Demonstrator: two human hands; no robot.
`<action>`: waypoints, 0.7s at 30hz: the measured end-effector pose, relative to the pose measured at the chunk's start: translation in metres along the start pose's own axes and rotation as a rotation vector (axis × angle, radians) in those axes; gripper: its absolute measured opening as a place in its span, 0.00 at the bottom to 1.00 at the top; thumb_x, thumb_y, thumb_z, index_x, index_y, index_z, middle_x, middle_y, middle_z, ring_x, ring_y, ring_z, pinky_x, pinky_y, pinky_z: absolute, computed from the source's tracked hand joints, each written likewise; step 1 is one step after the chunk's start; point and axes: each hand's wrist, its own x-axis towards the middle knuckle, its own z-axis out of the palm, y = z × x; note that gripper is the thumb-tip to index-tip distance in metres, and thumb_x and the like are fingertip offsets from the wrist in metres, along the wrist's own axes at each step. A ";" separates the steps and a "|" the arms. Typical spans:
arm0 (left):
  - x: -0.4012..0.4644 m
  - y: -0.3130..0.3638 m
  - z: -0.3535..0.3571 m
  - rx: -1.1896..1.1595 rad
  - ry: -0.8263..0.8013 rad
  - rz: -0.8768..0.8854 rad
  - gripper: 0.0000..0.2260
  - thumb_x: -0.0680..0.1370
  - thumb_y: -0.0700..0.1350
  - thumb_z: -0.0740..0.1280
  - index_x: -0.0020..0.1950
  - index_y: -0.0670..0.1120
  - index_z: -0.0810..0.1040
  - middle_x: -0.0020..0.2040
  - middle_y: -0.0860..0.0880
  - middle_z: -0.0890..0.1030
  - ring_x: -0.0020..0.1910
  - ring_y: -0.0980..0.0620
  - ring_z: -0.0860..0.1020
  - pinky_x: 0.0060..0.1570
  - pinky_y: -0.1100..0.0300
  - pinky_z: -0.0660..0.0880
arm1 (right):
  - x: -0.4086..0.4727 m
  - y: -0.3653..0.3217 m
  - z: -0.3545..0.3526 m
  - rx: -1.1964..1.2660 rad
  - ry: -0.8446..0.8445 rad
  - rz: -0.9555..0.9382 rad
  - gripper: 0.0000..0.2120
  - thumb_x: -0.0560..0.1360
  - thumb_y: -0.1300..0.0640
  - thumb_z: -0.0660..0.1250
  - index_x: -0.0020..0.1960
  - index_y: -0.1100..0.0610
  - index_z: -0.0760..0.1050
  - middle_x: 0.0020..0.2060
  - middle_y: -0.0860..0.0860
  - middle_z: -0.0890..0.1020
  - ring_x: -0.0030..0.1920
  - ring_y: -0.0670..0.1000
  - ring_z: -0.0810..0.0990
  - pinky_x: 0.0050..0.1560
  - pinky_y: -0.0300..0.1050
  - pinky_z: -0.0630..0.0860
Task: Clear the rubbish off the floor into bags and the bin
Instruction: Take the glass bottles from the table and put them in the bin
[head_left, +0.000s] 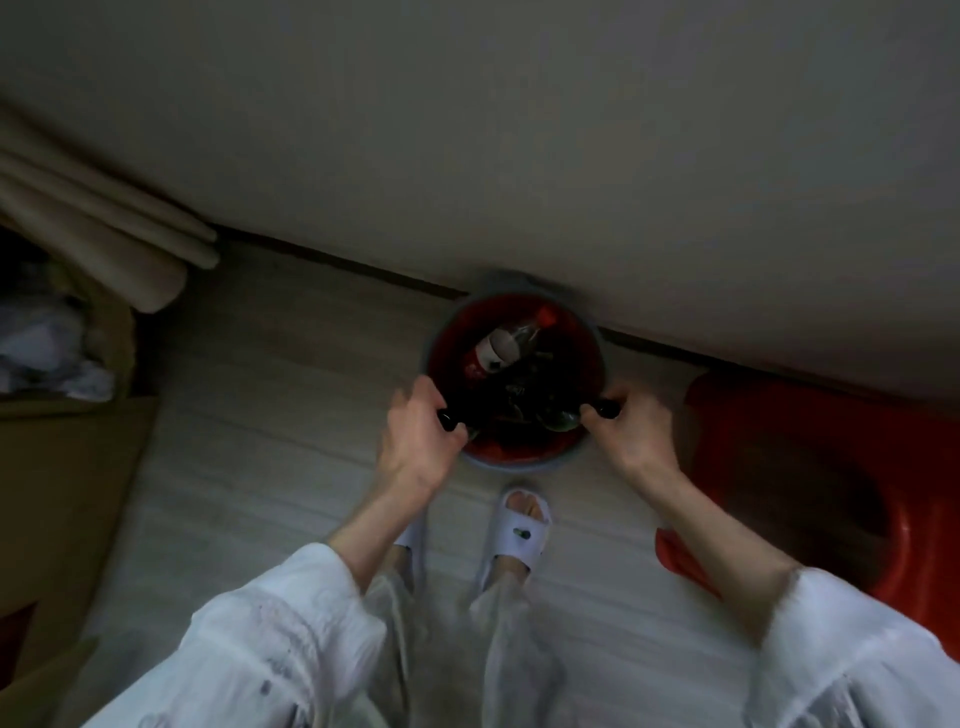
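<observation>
On the pale plank floor, far left, a cardboard box is sitting under a beige curtain. Left hand is gripping a dark object at the bin rim; right hand is gripping another. Bin, red-lined, is standing against the wall, holding a bottle. Red bag is lying far right.

We cannot make out the dark jumble low inside the bin; the left hand and right hand are motion-blurred, each gripping something black we cannot identify. At far left, the cardboard box is cut by the frame edge, its pale contents smeared. At right, the red bag runs off-frame.
</observation>
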 end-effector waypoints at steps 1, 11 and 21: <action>0.003 -0.001 0.005 0.015 -0.014 -0.002 0.11 0.72 0.41 0.69 0.49 0.44 0.69 0.53 0.41 0.74 0.51 0.42 0.74 0.47 0.55 0.70 | 0.006 0.004 0.004 0.004 -0.013 0.010 0.13 0.74 0.56 0.67 0.56 0.61 0.76 0.53 0.57 0.80 0.56 0.56 0.77 0.45 0.39 0.67; 0.004 -0.010 0.047 0.097 -0.017 0.110 0.11 0.75 0.42 0.66 0.55 0.43 0.69 0.55 0.42 0.69 0.47 0.38 0.76 0.45 0.49 0.71 | 0.012 0.050 0.044 -0.079 -0.097 0.126 0.13 0.75 0.65 0.62 0.59 0.64 0.72 0.57 0.62 0.77 0.58 0.61 0.75 0.53 0.45 0.71; 0.017 0.016 0.093 0.131 -0.160 0.449 0.17 0.77 0.44 0.64 0.65 0.47 0.69 0.63 0.46 0.66 0.56 0.45 0.74 0.52 0.54 0.72 | 0.064 0.040 0.022 0.124 0.136 0.180 0.16 0.76 0.61 0.65 0.63 0.63 0.72 0.59 0.61 0.78 0.61 0.58 0.75 0.58 0.44 0.69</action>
